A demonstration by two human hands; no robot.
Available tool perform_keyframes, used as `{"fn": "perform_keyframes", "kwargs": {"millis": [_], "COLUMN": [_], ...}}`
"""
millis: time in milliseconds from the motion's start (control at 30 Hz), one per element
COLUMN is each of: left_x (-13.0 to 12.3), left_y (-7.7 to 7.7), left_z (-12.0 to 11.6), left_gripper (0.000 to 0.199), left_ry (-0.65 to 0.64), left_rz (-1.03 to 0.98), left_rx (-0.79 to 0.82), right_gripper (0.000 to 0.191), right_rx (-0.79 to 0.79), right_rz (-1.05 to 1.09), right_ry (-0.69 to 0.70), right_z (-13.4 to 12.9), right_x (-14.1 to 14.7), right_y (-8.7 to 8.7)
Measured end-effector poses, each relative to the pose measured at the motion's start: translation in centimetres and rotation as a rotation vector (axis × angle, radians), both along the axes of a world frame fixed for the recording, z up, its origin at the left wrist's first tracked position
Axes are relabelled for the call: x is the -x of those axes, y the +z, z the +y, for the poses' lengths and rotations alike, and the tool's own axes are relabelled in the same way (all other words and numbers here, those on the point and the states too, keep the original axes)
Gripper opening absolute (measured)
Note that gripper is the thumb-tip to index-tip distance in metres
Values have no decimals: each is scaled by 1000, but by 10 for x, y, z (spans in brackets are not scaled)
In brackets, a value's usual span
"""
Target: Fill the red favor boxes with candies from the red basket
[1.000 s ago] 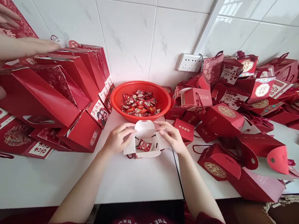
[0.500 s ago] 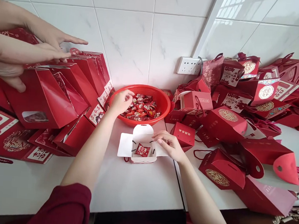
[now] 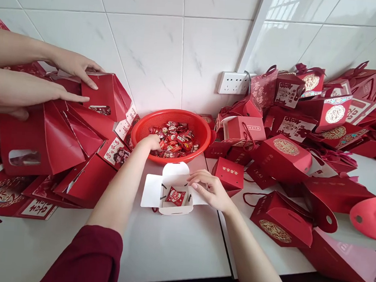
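Observation:
My left hand (image 3: 152, 143) is inside the near left side of a red plastic basket (image 3: 142, 119), against the wrapped candies (image 3: 178, 139). Its fingers bend downward and their tips are hidden among the candies. Just in front of the basket stands an opened small paper box (image 3: 176, 210), white inside, its flaps spread. One red patterned packet (image 3: 175, 196) lies in it. My right hand (image 3: 210, 189) rests at the box's right edge, over the right flap, fingers loosely bent and thumb apart from them. I see nothing held in it.
At the left, another person's hands (image 3: 76, 69) are on a red gift box (image 3: 102, 93) among several standing boxes. Many red gift boxes (image 3: 285, 151) are piled at the right. A socket strip (image 3: 234, 83) is on the tiled wall. A seam divides the white table (image 3: 166, 252).
My left hand has lowered from above the basket's rim into the candies. My right hand stays by the box. The other person's hands have moved onto a box beside the basket. The view has shifted slightly.

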State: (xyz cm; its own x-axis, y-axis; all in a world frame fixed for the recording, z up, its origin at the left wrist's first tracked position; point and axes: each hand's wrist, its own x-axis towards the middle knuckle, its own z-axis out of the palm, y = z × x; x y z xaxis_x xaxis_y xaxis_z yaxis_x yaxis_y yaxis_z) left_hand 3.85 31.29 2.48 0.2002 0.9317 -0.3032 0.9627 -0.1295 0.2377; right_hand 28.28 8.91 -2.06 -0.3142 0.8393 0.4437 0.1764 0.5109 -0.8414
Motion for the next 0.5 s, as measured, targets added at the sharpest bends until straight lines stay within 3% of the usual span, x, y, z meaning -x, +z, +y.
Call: {"fn": "perform_keyframes", "kwargs": {"millis": [333, 433, 500], "left_x": [-7, -15, -18], "left_y": [14, 25, 35], "left_z": [-19, -40, -63], "left_gripper": [26, 33, 34], "left_ry": [-46, -127, -235], "left_rz": [-344, -538, -702], "left_rx": [-252, -282, -206], "right_gripper": [19, 19, 19], "right_rx": [-13, -29, -41], "right_rz": [-16, -45, -53], "right_ry": [-7, -10, -17], "right_z": [0, -1, -2], "right_x": [-1, -1, -1], "right_y": [0, 1, 1]}}
